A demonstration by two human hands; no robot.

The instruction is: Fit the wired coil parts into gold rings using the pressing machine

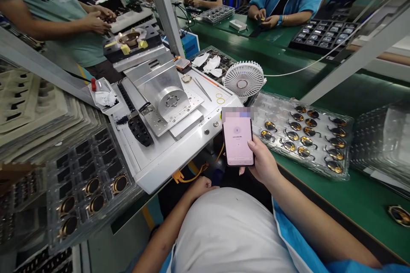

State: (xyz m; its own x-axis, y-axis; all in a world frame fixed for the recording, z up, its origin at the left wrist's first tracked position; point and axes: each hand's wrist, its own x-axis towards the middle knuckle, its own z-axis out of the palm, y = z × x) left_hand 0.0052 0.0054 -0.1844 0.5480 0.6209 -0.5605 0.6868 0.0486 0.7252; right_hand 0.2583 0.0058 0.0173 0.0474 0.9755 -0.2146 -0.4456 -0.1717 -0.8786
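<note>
A smartphone [237,140] with a pale pink screen stands upright in my right hand [263,160], its thumb along the right edge and the other fingers behind. Low in front of my body, my left hand [201,185] has its fingers curled in. Nothing shows in it, though my white shirt [230,230] hides part of the hand. Just beyond the phone is a white machine [153,158] with a metal fixture [169,100] on top. Right of the phone, a clear tray [278,130] carries several round black-and-gold watch parts.
A white fan [243,79] stands behind the phone. Tweezers [202,88] lie on the machine. At left is another tray [77,153] of round parts, beside stacked trays [28,102]. A metal post [165,8] rises ahead. Co-workers [288,2] work across the green bench [205,36].
</note>
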